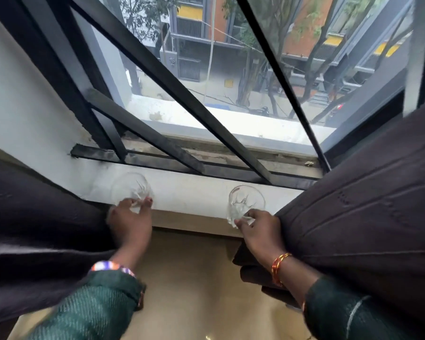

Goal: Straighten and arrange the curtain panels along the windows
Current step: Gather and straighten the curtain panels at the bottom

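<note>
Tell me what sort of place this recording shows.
Probably an upper-floor room in a home or flat: a white window sill behind black metal window bars, dark curtain panels at both sides, and a street with buildings below.

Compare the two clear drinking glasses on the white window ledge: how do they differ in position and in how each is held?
The left clear glass sits farther back on the white window ledge and looks blurred; the right clear glass stands nearer the front edge and looks sharper. The left hand grips its glass from the near side, beside the left dark curtain; the right hand pinches its glass low, against the right dark curtain. Both are transparent tumblers.
</note>
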`<move>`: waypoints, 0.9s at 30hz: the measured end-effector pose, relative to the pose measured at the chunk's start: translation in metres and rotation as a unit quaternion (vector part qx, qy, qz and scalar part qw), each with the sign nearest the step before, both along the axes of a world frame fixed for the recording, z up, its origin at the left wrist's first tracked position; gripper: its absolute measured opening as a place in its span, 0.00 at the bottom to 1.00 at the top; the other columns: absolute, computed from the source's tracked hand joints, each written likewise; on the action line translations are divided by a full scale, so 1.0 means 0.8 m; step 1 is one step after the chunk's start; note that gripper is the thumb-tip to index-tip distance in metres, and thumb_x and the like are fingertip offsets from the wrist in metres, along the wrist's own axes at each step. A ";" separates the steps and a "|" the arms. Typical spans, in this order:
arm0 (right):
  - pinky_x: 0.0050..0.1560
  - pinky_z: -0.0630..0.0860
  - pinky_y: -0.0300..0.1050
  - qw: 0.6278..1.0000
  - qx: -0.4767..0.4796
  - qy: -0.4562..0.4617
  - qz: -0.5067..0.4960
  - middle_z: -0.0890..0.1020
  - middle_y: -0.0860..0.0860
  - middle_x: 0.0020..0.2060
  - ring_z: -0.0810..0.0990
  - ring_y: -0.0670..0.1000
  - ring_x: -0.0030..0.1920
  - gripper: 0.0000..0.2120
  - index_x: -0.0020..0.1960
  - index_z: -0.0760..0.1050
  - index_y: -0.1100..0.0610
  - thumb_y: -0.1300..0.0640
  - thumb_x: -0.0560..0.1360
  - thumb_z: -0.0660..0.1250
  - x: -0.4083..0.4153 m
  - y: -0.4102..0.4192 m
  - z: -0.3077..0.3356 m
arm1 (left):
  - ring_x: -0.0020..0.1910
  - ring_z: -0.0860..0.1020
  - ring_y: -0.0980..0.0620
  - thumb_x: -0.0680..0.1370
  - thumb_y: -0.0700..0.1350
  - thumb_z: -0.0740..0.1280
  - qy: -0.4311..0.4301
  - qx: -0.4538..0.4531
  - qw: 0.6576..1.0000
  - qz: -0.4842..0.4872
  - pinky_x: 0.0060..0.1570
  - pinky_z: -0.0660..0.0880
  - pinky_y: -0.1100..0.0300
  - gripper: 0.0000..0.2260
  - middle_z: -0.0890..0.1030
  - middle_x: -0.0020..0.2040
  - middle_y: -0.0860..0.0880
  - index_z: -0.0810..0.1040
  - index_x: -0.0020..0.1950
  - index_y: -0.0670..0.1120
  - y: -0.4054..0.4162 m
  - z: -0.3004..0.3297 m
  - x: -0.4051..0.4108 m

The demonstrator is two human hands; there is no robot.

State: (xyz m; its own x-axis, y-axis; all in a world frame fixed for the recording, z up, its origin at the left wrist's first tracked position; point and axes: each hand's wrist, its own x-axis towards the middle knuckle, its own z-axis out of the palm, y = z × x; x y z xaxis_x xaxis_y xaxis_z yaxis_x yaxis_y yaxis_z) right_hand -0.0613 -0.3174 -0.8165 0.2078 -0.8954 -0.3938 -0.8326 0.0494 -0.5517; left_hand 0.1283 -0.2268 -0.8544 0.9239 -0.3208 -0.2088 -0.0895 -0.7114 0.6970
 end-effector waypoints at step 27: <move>0.43 0.73 0.44 0.972 -0.100 -0.039 0.210 0.81 0.56 0.39 0.77 0.52 0.42 0.15 0.41 0.78 0.64 0.51 0.74 0.68 0.018 0.350 0.490 | 0.26 0.72 0.53 0.61 0.59 0.75 -0.047 -0.030 0.967 -0.247 0.28 0.62 0.62 0.20 0.74 0.24 0.51 0.71 0.25 0.46 0.381 0.467 -0.051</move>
State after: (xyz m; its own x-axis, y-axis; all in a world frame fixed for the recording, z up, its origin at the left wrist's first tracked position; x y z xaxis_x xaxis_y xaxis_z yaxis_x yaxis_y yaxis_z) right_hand -0.0466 -0.0373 -0.4246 0.5931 -0.7827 -0.1888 -0.7117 -0.4001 -0.5775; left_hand 0.0876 0.0780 -0.4809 0.6692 -0.7365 -0.0987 -0.4723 -0.5240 0.7087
